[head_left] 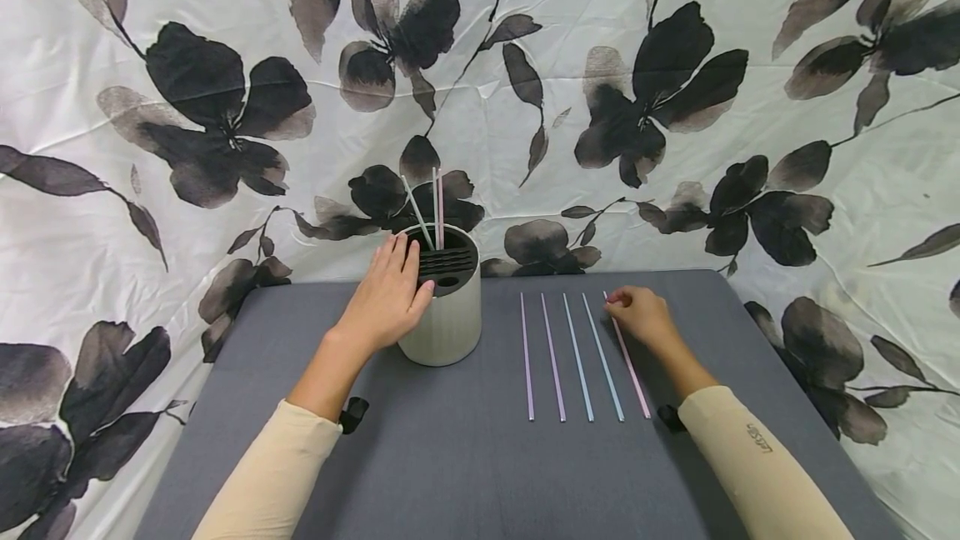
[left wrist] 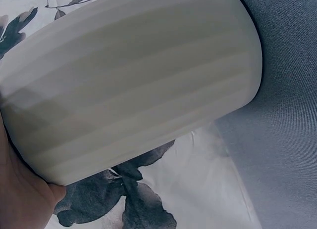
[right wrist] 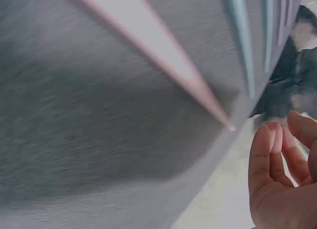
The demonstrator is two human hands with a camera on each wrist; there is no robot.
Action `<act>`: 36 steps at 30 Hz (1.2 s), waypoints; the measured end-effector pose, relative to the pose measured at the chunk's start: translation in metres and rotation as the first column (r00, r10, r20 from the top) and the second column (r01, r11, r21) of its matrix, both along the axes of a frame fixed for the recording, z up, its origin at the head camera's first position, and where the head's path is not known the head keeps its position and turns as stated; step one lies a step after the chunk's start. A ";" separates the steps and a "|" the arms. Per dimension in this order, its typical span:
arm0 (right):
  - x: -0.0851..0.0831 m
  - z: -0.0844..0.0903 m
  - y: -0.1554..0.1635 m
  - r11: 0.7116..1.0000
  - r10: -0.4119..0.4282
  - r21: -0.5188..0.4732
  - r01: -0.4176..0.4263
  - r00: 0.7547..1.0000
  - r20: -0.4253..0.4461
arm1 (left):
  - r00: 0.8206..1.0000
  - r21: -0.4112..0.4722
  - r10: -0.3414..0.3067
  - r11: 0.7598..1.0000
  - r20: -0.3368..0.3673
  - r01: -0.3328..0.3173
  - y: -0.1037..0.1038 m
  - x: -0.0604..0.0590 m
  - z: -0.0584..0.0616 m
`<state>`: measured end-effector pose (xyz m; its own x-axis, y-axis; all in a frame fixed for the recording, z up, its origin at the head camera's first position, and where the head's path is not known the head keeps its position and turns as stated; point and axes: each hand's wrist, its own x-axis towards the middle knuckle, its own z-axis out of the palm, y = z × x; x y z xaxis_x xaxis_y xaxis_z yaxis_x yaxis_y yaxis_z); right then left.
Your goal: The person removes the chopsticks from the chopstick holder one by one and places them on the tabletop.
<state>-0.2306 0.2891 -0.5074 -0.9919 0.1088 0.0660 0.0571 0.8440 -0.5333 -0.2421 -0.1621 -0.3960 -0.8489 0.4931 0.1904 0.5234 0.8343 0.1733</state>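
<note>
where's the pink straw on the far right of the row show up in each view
Head: the pink straw lies rightmost of the five on the grey table, its far end at the right hand.
Left wrist: not in it; only the white holder fills the view.
Right wrist: it runs as a blurred diagonal from upper left to centre right, its tip near the fingers.
Shared landmark: the grey table, seen in all three.

A pink straw runs from the upper left toward the right of the frame across a grey cloth surface, its tip just left of the right hand at lower right, fingers loosely curled. Pale blue straws lie at upper right.
</note>
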 end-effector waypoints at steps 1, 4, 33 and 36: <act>-0.001 0.003 -0.003 1.000 0.006 -0.009 -0.006 1.000 -0.009 | 1.000 0.001 0.000 1.000 -0.001 0.000 0.000 0.000 0.000; -0.003 0.013 -0.016 0.999 0.027 -0.041 -0.028 0.999 -0.021 | 1.000 0.005 0.000 1.000 0.004 0.000 0.000 0.000 0.000; -0.057 0.119 -0.169 0.894 0.261 -0.310 -0.323 0.939 -0.224 | 1.000 0.000 0.005 1.000 0.030 -0.005 0.000 -0.001 0.002; -0.065 0.129 -0.184 0.889 0.280 -0.305 -0.341 0.933 -0.227 | 1.000 -0.006 0.001 1.000 0.026 -0.001 0.000 -0.002 0.002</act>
